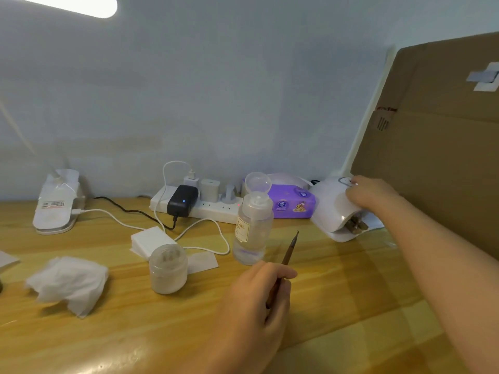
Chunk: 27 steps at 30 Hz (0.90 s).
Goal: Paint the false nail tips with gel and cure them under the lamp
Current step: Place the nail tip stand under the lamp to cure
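Note:
A white curing lamp [333,211] sits at the back right of the wooden table [337,287], its opening facing front right. A brown holder [357,225] shows inside that opening; whether nail tips are on it is too small to tell. My right hand [370,193] rests on top of the lamp, fingers curled over its top by the round button. My left hand [259,298] grips a thin brown-handled brush [289,255] that points up and away, its tip in the air.
A clear pump bottle [252,228], a frosted jar [168,268], a stack of white pads [152,240] and a crumpled tissue [67,282] lie mid-table. A power strip [199,205], purple tissue pack [291,202] and desk-lamp base [56,206] line the wall. Cardboard [437,147] stands at right.

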Each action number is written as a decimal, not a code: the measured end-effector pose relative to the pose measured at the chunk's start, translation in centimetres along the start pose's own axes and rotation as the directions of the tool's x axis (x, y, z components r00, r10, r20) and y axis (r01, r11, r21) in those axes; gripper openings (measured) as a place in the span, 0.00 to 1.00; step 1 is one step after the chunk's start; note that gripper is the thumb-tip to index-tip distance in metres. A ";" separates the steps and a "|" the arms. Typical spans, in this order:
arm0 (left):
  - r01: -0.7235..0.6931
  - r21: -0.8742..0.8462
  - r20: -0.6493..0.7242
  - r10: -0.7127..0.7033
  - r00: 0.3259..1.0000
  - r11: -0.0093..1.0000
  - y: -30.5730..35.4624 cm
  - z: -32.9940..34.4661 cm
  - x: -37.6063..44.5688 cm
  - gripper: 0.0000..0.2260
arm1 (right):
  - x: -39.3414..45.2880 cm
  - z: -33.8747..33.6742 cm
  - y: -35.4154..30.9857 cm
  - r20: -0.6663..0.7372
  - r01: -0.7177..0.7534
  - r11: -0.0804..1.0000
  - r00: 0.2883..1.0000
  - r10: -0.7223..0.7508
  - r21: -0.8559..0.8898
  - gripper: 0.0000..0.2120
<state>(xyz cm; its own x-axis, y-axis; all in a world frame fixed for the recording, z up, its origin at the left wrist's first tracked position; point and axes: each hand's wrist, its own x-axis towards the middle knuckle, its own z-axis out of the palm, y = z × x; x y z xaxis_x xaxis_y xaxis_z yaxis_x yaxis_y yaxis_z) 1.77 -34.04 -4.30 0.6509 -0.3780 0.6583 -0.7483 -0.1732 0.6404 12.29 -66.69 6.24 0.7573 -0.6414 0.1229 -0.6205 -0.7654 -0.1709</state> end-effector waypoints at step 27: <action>0.006 0.007 0.039 -0.006 0.999 1.000 -0.1 0.1 0.2 0.14 | -0.8 -0.6 0.9 0.053 0.103 0.993 0.993 -0.106 0.058 0.29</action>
<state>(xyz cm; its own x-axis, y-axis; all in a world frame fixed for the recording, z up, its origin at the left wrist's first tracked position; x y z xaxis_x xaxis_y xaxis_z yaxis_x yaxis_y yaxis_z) 1.95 -34.13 -4.28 0.6502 -0.4117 0.6385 -0.7452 -0.1821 0.6415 11.01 -66.86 6.58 0.8286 -0.5527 0.0885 -0.5262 -0.8231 -0.2136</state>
